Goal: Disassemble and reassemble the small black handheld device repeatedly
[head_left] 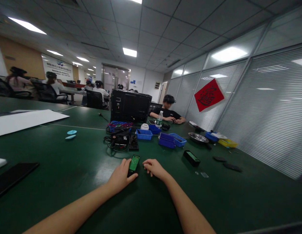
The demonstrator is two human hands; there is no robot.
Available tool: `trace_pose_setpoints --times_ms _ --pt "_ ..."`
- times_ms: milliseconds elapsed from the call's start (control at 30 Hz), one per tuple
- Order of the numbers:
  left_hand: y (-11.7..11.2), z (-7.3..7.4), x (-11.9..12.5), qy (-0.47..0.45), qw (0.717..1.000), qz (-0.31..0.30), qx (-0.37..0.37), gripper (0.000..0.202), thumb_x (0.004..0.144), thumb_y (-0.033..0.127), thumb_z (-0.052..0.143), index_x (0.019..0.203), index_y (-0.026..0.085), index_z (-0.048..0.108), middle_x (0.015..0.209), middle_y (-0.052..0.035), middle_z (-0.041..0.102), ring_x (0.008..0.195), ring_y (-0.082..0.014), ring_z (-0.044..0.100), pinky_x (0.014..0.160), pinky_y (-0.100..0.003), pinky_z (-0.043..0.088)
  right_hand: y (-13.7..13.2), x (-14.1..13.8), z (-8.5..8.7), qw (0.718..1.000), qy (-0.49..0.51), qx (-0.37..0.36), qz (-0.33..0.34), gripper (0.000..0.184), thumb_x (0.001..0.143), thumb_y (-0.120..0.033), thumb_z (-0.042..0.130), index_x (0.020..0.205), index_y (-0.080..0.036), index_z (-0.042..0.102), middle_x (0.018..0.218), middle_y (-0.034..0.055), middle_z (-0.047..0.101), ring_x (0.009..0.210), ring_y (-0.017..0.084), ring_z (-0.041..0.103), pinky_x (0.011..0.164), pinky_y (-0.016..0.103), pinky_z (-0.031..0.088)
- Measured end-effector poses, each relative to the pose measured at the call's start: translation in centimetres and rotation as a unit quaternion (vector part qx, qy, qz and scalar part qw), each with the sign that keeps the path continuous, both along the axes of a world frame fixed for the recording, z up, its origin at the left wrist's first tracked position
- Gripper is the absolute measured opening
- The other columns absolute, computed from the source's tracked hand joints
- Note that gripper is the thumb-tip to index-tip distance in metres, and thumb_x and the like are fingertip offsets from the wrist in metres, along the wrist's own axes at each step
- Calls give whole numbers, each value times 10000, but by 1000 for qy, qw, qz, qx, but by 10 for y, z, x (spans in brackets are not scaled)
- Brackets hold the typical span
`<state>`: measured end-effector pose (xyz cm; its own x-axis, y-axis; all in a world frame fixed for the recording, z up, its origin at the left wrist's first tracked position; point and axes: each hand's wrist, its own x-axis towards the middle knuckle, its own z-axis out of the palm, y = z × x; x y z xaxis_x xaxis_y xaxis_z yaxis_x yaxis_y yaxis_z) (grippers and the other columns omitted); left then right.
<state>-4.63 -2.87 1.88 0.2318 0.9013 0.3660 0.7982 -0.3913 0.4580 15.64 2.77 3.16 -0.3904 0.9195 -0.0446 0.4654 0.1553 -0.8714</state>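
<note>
On the green table in front of me, my left hand (122,174) grips a small black case with an exposed green circuit board (134,162). The thumb lies along the near end of the case and the fingers hold its left side. Just right of the case, apart from it, is my right hand (154,168). Its fingers are curled together, and anything between them is too small to make out. A second black case with a green board (192,157) lies farther right, beside a small clear plastic piece (204,175) and a tiny ring (196,173).
A soldering station (120,139) with tangled cables stands ahead, near blue bins (144,134) and a metal pan (198,137). Dark flat covers (232,167) lie at right. A black panel (16,175) lies at left. Across the table sits a person (168,112).
</note>
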Motion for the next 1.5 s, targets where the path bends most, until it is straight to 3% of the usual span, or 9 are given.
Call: trace_pose_setpoints --times_ms 200,400,533,733,867,1067,1200,1333,1500 --pt "5 -9 28 -54 998 -32 -9 639 719 428 529 1267 171 324 1083 -109 484 972 -224 521 826 -319 399 2 0 -3 1000 -2 2 -3 176 789 -250 434 794 -128 561 523 -46 502 349 43 427 315 136 315" --pt "8 -10 27 -89 994 -39 -42 580 711 293 521 1255 186 352 959 -66 550 745 -158 547 755 -293 422 3 -3 -6 999 -4 9 -43 239 813 -244 370 842 -125 575 463 -56 458 316 59 413 300 148 324" --pt "6 -9 24 -101 994 -16 -38 623 693 246 520 1279 190 315 986 -68 558 820 -175 549 789 -306 411 -1 -10 -5 997 -1 49 -55 266 795 -238 393 935 -139 598 622 -10 524 416 61 458 326 145 367" --pt "-5 8 14 -53 997 39 41 647 625 102 478 1255 223 390 1100 -83 456 1024 -211 462 918 -353 353 -9 -20 -5 995 5 95 14 235 761 -215 451 898 -165 636 865 39 525 564 70 501 366 134 392" --pt "-12 17 12 -33 996 -9 84 398 690 217 532 1081 289 545 1233 -58 376 1136 -255 374 966 -415 319 -11 -23 -4 998 26 44 35 290 778 -191 415 994 -170 607 703 4 541 524 66 489 386 135 377" --pt "-8 13 11 -69 994 15 86 179 680 337 587 812 219 560 1082 -68 437 1018 -238 453 887 -403 397 -18 -26 1 990 84 -28 107 313 750 -221 459 1018 -149 603 661 -3 558 505 67 493 415 157 403" --pt "-5 12 9 -111 990 31 82 257 694 279 540 940 208 514 1059 -73 429 961 -214 492 859 -370 424 -20 -26 1 988 95 -32 120 347 749 -251 487 1069 -145 571 725 12 581 525 69 514 419 157 407" --pt "0 7 7 -149 984 45 89 441 689 202 492 1125 193 424 1205 -91 359 1100 -221 434 949 -370 371 -20 -25 2 987 102 -43 113 294 731 -245 514 991 -127 584 776 29 603 531 69 522 417 159 409" --pt "9 8 -4 -170 978 115 47 420 715 147 393 1133 181 420 1171 -91 409 1104 -210 444 953 -374 362 -21 -23 6 991 91 -50 86 228 708 -228 526 900 -126 592 757 29 611 503 66 510 389 157 391"
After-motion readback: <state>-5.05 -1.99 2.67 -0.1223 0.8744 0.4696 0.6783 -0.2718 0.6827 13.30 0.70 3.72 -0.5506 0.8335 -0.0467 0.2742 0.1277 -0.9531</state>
